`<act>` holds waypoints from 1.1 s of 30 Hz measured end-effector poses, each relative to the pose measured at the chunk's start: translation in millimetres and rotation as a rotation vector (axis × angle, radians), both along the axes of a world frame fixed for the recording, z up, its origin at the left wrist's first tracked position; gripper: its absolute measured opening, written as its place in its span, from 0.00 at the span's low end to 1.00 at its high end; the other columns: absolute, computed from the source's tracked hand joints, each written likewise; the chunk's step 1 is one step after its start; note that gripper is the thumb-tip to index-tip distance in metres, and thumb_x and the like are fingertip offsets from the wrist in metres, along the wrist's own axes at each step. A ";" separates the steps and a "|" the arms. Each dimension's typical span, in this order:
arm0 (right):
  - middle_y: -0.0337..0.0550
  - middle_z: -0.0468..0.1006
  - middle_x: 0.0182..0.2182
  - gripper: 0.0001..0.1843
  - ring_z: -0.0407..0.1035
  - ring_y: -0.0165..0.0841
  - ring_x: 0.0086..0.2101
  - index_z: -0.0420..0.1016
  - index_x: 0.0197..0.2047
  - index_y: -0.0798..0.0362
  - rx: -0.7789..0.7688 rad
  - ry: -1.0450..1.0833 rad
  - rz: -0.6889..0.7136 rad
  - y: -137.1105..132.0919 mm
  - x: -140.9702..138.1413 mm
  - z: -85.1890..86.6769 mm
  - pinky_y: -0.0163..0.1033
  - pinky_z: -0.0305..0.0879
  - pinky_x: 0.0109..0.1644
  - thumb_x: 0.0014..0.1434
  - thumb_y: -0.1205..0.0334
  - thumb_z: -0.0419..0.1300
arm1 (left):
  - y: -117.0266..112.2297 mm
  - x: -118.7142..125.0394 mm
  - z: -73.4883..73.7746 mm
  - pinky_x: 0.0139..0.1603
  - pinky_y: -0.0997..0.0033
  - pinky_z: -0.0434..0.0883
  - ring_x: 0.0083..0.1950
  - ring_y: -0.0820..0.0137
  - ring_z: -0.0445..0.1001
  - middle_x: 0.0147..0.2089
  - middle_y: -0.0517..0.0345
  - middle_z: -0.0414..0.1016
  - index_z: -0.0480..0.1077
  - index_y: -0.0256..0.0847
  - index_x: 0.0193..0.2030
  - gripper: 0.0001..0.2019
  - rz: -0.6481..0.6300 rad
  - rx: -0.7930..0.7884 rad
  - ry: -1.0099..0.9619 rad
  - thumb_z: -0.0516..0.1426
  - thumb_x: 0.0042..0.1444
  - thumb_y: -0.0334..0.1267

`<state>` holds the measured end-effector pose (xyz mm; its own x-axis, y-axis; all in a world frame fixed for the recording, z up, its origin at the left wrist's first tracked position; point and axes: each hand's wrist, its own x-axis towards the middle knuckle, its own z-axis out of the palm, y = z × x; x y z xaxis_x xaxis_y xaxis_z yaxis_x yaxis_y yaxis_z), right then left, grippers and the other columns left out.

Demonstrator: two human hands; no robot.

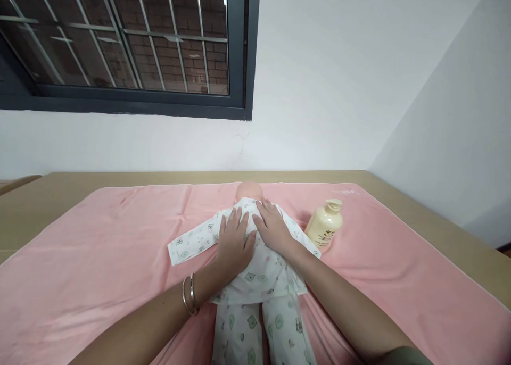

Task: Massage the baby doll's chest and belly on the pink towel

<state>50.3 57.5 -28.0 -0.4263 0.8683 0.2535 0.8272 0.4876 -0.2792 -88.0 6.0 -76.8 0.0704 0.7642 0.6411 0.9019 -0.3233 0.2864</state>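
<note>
A baby doll (pixel 249 190) lies on a pink blanket with its smooth, bald head pointing away from me. It wears a white printed long-sleeved top (pixel 255 280) and matching trousers (pixel 281 328). My left hand (pixel 233 242) rests flat on the upper left of the top, fingers stretched out. On the upper right, near the doll's neck, my right hand (pixel 273 226) lies flat with its fingers extended. One sleeve (pixel 194 246) spreads out to the left; my right forearm partly covers the other side. Two bangles (pixel 189 295) circle my left wrist.
A pale yellow pump bottle (pixel 325 225) stands, tilted in view, on the pink blanket (pixel 120 258) beside the right sleeve. The blanket covers most of a wooden tabletop (pixel 435 226). Behind are a white wall (pixel 319 88) and a dark-framed barred window (pixel 243 46).
</note>
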 end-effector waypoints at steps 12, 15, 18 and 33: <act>0.58 0.50 0.69 0.31 0.44 0.47 0.68 0.52 0.70 0.61 -0.026 -0.115 0.058 -16.4 7.9 7.6 0.57 0.46 0.67 0.69 0.54 0.42 | 2.9 -5.3 -5.0 0.69 0.37 0.50 0.71 0.53 0.53 0.68 0.41 0.59 0.64 0.39 0.56 0.17 -0.002 -0.028 -0.257 0.48 0.63 0.40; 0.57 0.50 0.69 0.34 0.42 0.44 0.68 0.50 0.70 0.60 -0.019 -0.030 0.066 9.6 14.7 -1.1 0.54 0.40 0.69 0.69 0.47 0.42 | 9.3 -3.6 -6.7 0.69 0.37 0.48 0.72 0.52 0.51 0.70 0.40 0.57 0.61 0.39 0.62 0.21 -0.001 -0.095 -0.254 0.48 0.63 0.40; 0.57 0.52 0.68 0.34 0.44 0.42 0.68 0.51 0.70 0.60 -0.004 0.022 0.076 17.9 18.6 -10.0 0.53 0.38 0.69 0.69 0.47 0.42 | 10.9 -3.8 -6.9 0.70 0.38 0.47 0.73 0.52 0.50 0.70 0.41 0.55 0.60 0.39 0.64 0.23 -0.011 -0.108 -0.236 0.48 0.63 0.41; 0.53 0.51 0.69 0.28 0.37 0.47 0.69 0.58 0.67 0.55 0.122 -0.030 0.228 -30.3 -4.9 1.7 0.59 0.39 0.69 0.66 0.57 0.49 | -1.1 -6.3 -9.9 0.73 0.43 0.43 0.75 0.53 0.39 0.75 0.42 0.39 0.36 0.38 0.73 0.31 -0.097 0.010 -0.594 0.40 0.68 0.47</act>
